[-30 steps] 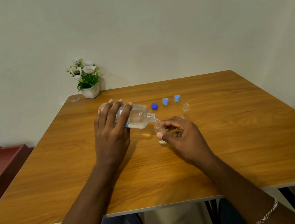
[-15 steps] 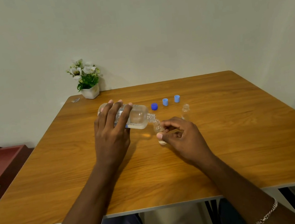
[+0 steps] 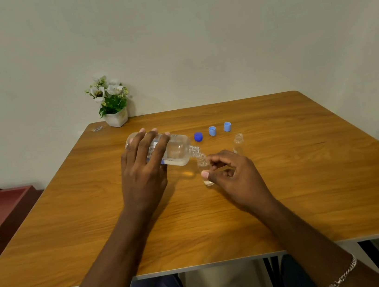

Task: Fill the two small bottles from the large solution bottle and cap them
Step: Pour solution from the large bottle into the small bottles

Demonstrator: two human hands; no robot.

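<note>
Left hand (image 3: 144,174): fingers curled over the large solution bottle (image 3: 176,150), gripping it from above. The bottle lies almost level, with its open neck aimed toward the right hand.
Right hand (image 3: 233,173): thumb and fingertips pinch the first small bottle (image 3: 204,166), which stands on the surface (image 3: 311,187) right under the large bottle's mouth.
Mouths: the large neck is at the small rim; I cannot tell whether they touch.
Liquid: a shallow pool lies along the low side of the large bottle, beside the left palm. Any stream, and the level in the small bottle, are too fine to read.
Step in hand: judged to be filling the first small bottle.
Doing it well: roll the left wrist only in small amounts so the flow stays thin. The small mouth is narrow, and a surge would likely run over the right fingers.
Steadying: the right hand should hold its bottle upright and seated on the surface.
Stopping: tip the large bottle back before the liquid reaches the small neck.
Second small bottle (image 3: 238,141): upright and uncapped, just beyond the right hand.
Caps: dark blue cap (image 3: 198,136), first light blue cap (image 3: 212,131) and second light blue cap (image 3: 227,126) sit in a row beyond both hands, apart from the pour.
</note>
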